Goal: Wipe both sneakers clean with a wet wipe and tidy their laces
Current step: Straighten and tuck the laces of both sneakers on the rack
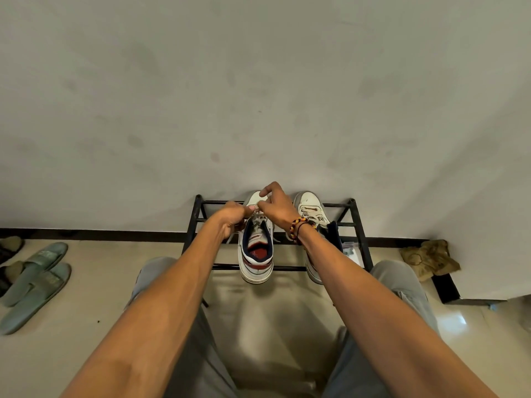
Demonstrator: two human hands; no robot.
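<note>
Two white sneakers stand side by side on a low black metal shoe rack [357, 225] against the wall. The left sneaker [255, 259] has a navy collar and a red insole. Both hands work over its tongue. My left hand [234, 218] pinches a white lace [260, 218] with curled fingers. My right hand [277, 206] pinches the same lace at the knot, index finger raised. The right sneaker [311, 209] sits beside it, laces loose, partly hidden by my right forearm. No wet wipe is in view.
Grey-green slippers [34, 282] lie on the tiled floor at the left, with dark footwear behind them. A crumpled brownish cloth [429, 258] lies at the right by a wall corner. My knees in grey trousers [402, 282] flank the rack.
</note>
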